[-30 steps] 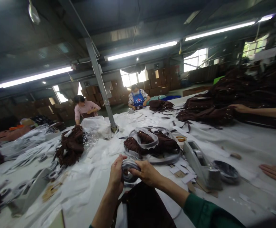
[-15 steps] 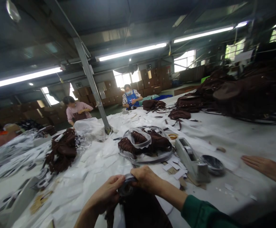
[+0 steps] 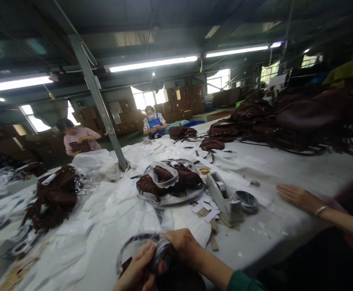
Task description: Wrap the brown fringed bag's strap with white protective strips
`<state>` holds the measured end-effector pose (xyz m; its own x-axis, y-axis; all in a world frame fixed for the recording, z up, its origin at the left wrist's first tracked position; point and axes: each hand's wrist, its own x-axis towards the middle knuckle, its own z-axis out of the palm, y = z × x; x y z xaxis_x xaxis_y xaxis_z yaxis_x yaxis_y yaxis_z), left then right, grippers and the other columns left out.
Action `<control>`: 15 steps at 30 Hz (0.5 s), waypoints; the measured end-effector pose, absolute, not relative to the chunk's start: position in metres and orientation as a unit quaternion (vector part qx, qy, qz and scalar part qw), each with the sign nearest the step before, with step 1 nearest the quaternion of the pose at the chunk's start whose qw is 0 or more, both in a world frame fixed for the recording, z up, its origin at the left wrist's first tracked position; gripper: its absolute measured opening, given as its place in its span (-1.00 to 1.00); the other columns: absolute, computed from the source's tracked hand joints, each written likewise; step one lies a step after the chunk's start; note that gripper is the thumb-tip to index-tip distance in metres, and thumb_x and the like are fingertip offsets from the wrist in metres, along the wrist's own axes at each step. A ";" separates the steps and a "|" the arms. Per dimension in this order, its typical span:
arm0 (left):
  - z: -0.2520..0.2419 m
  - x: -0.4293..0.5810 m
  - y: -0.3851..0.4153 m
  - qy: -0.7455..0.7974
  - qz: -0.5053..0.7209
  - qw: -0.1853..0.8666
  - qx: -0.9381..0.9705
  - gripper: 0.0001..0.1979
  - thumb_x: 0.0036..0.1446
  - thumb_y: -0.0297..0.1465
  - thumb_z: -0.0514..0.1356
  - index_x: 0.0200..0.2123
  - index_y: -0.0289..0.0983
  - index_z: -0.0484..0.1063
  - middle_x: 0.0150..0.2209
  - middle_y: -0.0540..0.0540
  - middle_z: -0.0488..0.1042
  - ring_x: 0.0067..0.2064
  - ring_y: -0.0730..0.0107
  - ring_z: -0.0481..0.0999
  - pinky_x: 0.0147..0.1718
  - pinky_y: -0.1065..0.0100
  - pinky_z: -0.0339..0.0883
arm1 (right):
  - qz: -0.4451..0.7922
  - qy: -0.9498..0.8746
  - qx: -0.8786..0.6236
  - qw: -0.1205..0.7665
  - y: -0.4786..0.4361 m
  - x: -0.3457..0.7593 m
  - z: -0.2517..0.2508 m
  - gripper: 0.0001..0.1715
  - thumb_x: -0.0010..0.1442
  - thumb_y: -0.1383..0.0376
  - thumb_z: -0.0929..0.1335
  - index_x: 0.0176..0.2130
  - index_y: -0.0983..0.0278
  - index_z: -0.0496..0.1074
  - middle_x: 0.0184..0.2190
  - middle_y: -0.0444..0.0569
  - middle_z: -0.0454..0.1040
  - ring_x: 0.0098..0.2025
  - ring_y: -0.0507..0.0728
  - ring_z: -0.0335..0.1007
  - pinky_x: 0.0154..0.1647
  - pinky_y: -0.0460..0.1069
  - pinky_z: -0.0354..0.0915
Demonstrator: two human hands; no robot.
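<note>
My left hand (image 3: 136, 270) and my right hand (image 3: 182, 246) meet at the bottom centre, both closed on a bunched clear plastic bag (image 3: 161, 252). Part of the bag loops out to the left over the white table (image 3: 285, 169). Under the hands lies a dark brown fringed bag (image 3: 179, 279), partly hidden by them. My right sleeve is green.
A tape dispenser (image 3: 225, 198) and a round dish (image 3: 246, 201) stand right of centre. Bagged brown fringed bags (image 3: 170, 182) lie ahead, another brown pile (image 3: 53, 198) at left, a large heap (image 3: 300, 117) at far right. A co-worker's hand (image 3: 297, 197) rests flat at right. Two people work beyond a metal post (image 3: 100, 105).
My view has swung to the right and tipped up. Both hands have dropped toward the bottom edge, still gripping the plastic bag. The co-worker's hand at right has slid further onto the table.
</note>
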<state>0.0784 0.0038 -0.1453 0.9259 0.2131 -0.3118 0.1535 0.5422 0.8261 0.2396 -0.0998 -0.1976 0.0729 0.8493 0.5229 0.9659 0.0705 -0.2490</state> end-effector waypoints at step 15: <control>-0.173 0.068 0.007 0.240 0.180 0.844 0.445 -0.63 -0.01 -0.15 0.31 -0.30 -0.23 0.25 -0.55 0.12 0.38 -0.83 0.71 0.16 -0.89 0.64 -0.06 | -0.158 -0.441 -0.824 0.318 -0.120 0.318 -0.213 -0.37 0.26 -0.01 0.21 0.13 0.37 0.22 0.08 0.23 0.34 0.12 0.29 0.23 0.10 0.17 0.13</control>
<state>0.0679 0.0070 -0.1735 0.8204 0.5166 -0.2451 -0.0899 0.5399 0.8369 0.3185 -0.1200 -0.2133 0.5606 0.6266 0.5414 0.8279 -0.4083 -0.3846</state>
